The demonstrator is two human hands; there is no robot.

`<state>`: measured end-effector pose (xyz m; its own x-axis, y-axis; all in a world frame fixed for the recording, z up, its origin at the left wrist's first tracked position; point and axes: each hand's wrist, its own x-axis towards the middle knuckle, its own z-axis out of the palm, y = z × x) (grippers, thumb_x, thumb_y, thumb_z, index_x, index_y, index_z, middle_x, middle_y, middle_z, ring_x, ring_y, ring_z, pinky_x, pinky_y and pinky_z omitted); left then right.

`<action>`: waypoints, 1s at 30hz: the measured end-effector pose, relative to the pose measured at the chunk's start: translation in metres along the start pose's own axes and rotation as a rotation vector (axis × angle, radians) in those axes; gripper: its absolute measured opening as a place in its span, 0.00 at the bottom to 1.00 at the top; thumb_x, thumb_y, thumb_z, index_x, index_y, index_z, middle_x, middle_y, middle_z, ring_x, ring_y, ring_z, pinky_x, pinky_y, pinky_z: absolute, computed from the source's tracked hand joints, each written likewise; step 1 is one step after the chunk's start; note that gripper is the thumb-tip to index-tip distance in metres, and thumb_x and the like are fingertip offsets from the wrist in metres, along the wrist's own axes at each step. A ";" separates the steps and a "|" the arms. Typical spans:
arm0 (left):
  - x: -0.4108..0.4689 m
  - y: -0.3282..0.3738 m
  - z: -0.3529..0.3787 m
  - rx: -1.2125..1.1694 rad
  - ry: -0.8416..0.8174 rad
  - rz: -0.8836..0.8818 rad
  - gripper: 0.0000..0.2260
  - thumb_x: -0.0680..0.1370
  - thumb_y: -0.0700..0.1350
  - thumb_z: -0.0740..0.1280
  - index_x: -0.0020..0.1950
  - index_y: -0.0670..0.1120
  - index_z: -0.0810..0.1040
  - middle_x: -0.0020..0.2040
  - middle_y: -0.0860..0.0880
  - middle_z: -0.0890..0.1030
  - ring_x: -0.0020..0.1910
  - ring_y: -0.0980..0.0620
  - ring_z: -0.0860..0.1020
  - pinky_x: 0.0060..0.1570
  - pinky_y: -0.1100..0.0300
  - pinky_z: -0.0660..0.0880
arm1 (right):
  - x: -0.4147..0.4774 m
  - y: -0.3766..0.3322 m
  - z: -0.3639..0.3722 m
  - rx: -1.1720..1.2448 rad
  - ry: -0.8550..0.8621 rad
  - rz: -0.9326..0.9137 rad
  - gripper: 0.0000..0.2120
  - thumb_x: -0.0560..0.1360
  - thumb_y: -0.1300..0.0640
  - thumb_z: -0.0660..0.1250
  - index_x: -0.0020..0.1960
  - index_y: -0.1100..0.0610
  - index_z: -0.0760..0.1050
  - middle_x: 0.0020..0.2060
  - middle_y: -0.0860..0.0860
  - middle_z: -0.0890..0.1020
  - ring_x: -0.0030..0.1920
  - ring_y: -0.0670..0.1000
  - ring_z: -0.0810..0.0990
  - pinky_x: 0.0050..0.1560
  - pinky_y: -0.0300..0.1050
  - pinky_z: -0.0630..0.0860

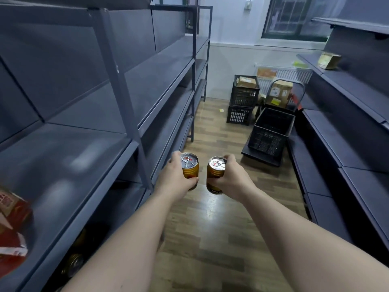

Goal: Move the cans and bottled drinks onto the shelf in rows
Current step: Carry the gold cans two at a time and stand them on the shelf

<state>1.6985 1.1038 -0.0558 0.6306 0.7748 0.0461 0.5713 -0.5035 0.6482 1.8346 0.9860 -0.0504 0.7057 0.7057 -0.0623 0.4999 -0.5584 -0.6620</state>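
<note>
I hold two gold cans with silver pull-tab tops out over the aisle floor. My left hand grips the left can upright, close to the front edge of the dark grey shelf unit on the left. My right hand grips the right can, tilted slightly. The two cans are a small gap apart. More gold cans stand on a lower shelf at the bottom left, partly hidden by the shelf above.
A red and brown carton lies on the left shelf near me. Black crates and an open black crate on a trolley stand down the aisle, with cardboard boxes behind. Another grey shelf unit lines the right side.
</note>
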 end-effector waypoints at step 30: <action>-0.006 -0.068 -0.026 -0.044 0.293 -0.516 0.30 0.67 0.51 0.78 0.58 0.58 0.61 0.52 0.54 0.76 0.50 0.52 0.77 0.50 0.56 0.78 | 0.098 -0.077 0.096 -0.022 -0.542 -0.435 0.30 0.67 0.50 0.78 0.59 0.48 0.63 0.50 0.45 0.78 0.49 0.46 0.79 0.50 0.46 0.79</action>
<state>1.6421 1.1432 -0.0799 0.1021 0.9916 -0.0797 0.7391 -0.0219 0.6732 1.8169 1.1404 -0.0774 0.0912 0.9824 -0.1628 0.6944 -0.1799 -0.6967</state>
